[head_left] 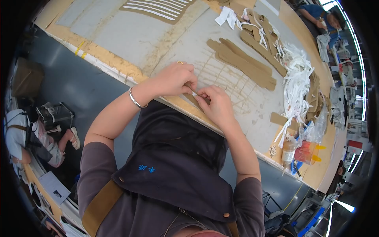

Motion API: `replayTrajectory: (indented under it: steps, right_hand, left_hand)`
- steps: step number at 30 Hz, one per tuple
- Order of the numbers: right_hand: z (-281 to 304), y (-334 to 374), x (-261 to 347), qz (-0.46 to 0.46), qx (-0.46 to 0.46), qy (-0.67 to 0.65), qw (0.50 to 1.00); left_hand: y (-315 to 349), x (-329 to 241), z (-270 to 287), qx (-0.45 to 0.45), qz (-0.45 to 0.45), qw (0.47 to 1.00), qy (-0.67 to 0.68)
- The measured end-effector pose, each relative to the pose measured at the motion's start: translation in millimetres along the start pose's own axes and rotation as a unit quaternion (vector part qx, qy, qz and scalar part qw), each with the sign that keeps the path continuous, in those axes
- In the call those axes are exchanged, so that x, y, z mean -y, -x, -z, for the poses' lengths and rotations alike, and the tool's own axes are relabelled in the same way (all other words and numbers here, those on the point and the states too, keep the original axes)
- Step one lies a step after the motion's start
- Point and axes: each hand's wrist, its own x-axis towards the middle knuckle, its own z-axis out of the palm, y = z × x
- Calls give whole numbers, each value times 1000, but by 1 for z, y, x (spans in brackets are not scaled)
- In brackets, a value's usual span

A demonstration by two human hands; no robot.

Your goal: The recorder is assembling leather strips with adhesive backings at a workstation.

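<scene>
At the near edge of the table (252, 136), both of my hands pinch a small brown fabric piece (192, 99) with a bit of white on it. My left hand (173, 80) has its fingers closed on the far-left end of it. Close beside, my right hand (216, 103) grips it between thumb and fingers. Most of the piece is hidden by my fingers. Beyond my hands lies a stack of long brown fabric strips (242, 63). A brown panel (156, 8) with white stripes lies at the far side.
To the right are a heap of white strips (296, 79), more brown pieces (258, 29), a bottle (288, 153) and a red container (306, 153) with yellow parts. People are nearby: one seated at left (17, 130), another at far right (321, 17).
</scene>
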Motion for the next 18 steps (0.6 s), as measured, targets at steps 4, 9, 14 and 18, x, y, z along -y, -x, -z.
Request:
replayTrajectory:
  steps: [4, 9, 14, 18]
  right_hand:
    - [-4, -2, -3, 0, -28, -9, 1000]
    - [-6, 1, -6, 21, -52, -10, 998]
    - [-9, 4, -8, 24, -65, -12, 998]
    - [-11, 8, -12, 83, -88, 49, 991]
  left_hand:
    - [-6, 9, 3, -21, 0, 999, 44]
    - [-5, 20, 4, 21, 36, 992, 119]
    - [-1, 25, 3, -25, -7, 995, 93]
    - [1, 29, 0, -45, -33, 995, 88]
